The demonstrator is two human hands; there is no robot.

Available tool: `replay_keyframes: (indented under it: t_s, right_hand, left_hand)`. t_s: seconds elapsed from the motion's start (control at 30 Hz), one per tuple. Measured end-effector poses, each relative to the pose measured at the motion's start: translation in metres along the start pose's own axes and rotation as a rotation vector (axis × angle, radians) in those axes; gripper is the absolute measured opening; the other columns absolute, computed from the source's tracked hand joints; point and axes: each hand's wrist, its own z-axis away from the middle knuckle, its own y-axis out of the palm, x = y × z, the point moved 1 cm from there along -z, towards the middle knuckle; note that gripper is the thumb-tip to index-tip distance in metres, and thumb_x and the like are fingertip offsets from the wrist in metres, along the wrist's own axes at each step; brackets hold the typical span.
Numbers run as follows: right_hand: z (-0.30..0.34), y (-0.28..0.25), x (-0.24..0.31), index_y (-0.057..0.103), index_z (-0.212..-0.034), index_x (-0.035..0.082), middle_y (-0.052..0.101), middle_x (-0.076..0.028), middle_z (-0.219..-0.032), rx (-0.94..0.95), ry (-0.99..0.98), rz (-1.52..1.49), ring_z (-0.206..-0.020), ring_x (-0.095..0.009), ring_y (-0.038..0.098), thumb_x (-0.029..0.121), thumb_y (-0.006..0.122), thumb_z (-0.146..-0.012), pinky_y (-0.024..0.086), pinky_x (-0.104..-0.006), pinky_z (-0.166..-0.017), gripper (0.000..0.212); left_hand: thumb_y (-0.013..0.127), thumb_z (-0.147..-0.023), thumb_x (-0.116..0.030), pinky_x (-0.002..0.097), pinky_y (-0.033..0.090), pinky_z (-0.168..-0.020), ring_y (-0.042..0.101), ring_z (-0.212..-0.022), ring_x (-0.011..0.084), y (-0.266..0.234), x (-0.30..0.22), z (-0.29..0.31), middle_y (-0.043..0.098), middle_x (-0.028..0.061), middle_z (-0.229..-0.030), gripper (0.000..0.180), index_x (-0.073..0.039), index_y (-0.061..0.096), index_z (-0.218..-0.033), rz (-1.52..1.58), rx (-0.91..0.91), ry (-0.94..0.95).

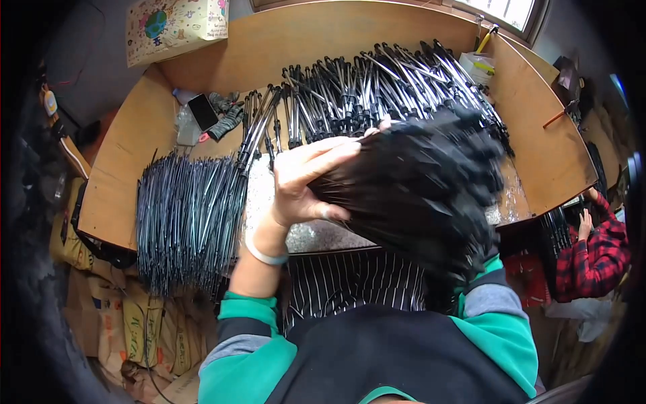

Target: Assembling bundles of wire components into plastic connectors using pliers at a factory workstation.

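My left hand, with a pale bangle on its wrist, is closed round the narrow end of a large black bundle. The bundle fans out to the right and is smeared by motion; it looks like many thin black pieces, but their kind does not show. My right sleeve runs up behind the wide end, which hides my right hand. Just left of my left hand, many slender dark rods lie side by side. Behind the bundle are many silver rods with black fittings.
Wooden walls border the worktable. At the back left lie a phone and grey striped gloves. A white container with pens stands back right. A patterned box sits beyond the wall. At far right, another person's plaid sleeve shows.
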Motion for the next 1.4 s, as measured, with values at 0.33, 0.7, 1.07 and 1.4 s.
replay_keyframes:
  t_s: [0.33,0.7,1.07,1.4]
  right_hand:
    - [-0.05,-0.022,-0.017,0.04,-0.054,0.002,0.042,-0.004,-0.049,0.594,0.125,1.01,-0.049,-0.018,0.037,0.041,0.024,-0.096,0.037,-0.0331,-0.054,0.06]
    - [-0.025,-0.033,-0.04,0.053,-0.067,0.004,0.056,-0.013,-0.066,0.651,-0.442,1.379,-0.062,-0.033,0.05,0.028,0.045,-0.09,0.041,-0.0369,-0.061,0.034]
    - [-0.004,-0.025,-0.048,0.052,-0.09,0.001,0.054,-0.013,-0.089,0.631,-0.469,1.853,-0.088,-0.025,0.048,0.025,0.052,-0.084,0.041,-0.036,-0.073,0.024]
    - [0.001,-0.049,-0.016,0.045,-0.123,0.005,0.059,-0.018,-0.097,0.501,-0.098,1.052,-0.088,-0.022,0.059,0.028,0.037,-0.096,0.044,-0.0317,-0.081,0.036]
  left_hand:
    - [0.065,-0.07,-0.05,0.0336,0.049,-0.075,0.06,-0.089,0.0233,0.053,-0.005,0.03,0.062,0.0061,-0.095,0.046,-0.015,0.064,-0.1,-0.326,0.83,0.17]
    - [0.073,-0.075,-0.028,0.0203,0.03,-0.04,0.039,-0.043,0.0023,0.034,-0.035,0.065,0.048,-0.003,-0.048,0.031,-0.002,0.062,-0.063,0.241,0.023,-1.064]
    - [0.06,-0.086,-0.027,0.0172,0.028,-0.045,0.039,-0.046,0.0019,0.034,-0.033,0.064,0.049,-0.0031,-0.052,0.032,0.001,0.065,-0.071,0.612,0.219,-1.388]
    - [0.06,-0.084,-0.014,0.0173,0.029,-0.044,0.035,-0.051,-0.0005,0.035,-0.016,0.03,0.047,-0.0071,-0.058,0.018,-0.001,0.057,-0.072,0.528,0.215,-1.016]
